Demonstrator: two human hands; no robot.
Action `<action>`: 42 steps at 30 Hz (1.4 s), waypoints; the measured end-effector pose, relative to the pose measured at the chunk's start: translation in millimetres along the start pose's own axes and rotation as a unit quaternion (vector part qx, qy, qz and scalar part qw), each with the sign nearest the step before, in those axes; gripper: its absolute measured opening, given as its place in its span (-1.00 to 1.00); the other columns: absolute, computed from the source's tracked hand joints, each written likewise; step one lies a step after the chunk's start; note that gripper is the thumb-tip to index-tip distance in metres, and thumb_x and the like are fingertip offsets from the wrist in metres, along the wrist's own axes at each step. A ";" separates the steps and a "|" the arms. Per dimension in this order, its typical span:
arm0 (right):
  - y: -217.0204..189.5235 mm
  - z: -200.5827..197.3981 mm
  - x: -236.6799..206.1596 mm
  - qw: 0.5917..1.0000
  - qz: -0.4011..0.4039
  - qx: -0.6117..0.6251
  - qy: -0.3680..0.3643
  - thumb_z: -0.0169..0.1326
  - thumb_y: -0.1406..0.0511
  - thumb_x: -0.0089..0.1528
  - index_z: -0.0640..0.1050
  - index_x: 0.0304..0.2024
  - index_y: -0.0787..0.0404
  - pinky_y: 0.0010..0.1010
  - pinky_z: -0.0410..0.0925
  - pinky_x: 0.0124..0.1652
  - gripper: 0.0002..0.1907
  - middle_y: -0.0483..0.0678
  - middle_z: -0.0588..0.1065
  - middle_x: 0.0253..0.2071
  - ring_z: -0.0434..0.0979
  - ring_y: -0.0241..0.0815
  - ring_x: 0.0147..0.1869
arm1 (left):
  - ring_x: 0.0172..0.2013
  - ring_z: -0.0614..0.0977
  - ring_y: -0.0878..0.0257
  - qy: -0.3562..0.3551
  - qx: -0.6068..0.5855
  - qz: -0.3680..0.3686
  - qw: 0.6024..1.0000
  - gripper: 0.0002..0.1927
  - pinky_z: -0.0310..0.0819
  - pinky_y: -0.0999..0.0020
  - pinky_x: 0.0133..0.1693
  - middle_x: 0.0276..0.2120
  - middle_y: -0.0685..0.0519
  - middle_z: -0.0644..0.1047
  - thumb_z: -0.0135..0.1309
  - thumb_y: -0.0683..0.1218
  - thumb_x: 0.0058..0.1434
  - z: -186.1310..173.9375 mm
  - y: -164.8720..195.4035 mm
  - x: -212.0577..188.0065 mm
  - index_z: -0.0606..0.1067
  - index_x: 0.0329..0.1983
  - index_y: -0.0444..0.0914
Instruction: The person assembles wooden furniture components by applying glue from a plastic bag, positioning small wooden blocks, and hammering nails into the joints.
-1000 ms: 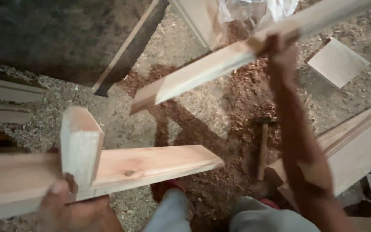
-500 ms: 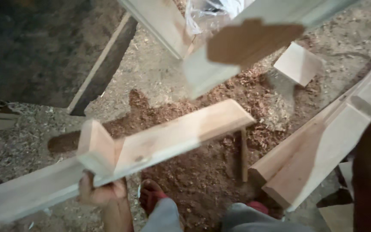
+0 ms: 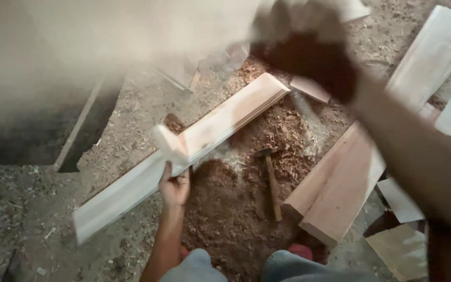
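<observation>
No packages, labels, signs or screens in view.
Only bare timber, wood shavings and dirt floor show here; nothing printed, wrapped or lit appears anywhere in the frame.

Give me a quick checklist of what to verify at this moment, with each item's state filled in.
1. Left hand grips the long plank near its middle: ok.
2. Small block on the plank, fixed or loose: cannot tell.
3. Right hand raised and blurred, what it holds: cannot tell.
4. Hammer lies on the sawdust, apart from both hands: ok.
5. Stacked boards lie to the right, clear of the held plank: ok.
</observation>
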State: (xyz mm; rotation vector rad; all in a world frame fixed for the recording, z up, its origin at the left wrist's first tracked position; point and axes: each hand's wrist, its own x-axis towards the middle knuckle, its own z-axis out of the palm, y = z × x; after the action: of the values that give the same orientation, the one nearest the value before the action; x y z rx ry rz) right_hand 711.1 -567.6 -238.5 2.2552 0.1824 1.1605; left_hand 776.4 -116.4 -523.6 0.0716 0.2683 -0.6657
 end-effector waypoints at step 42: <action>-108.4 -92.0 -251.2 0.682 0.554 0.094 -0.468 0.07 -0.02 0.44 0.45 0.14 0.23 -0.11 0.43 -0.11 -0.52 0.14 0.48 -0.03 0.51 0.01 -0.06 | 0.25 0.25 -0.19 -0.093 0.963 0.064 0.244 0.02 0.22 -0.18 0.24 0.19 -0.19 0.27 0.33 -0.13 -0.36 123.8 -119.6 -43.8 0.37 0.34 -0.03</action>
State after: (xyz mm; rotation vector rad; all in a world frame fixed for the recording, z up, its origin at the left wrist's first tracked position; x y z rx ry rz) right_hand 501.3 -532.3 -433.7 2.8234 -1.7300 0.1920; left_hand 697.0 -202.8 -390.2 2.4445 -1.0221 -0.4103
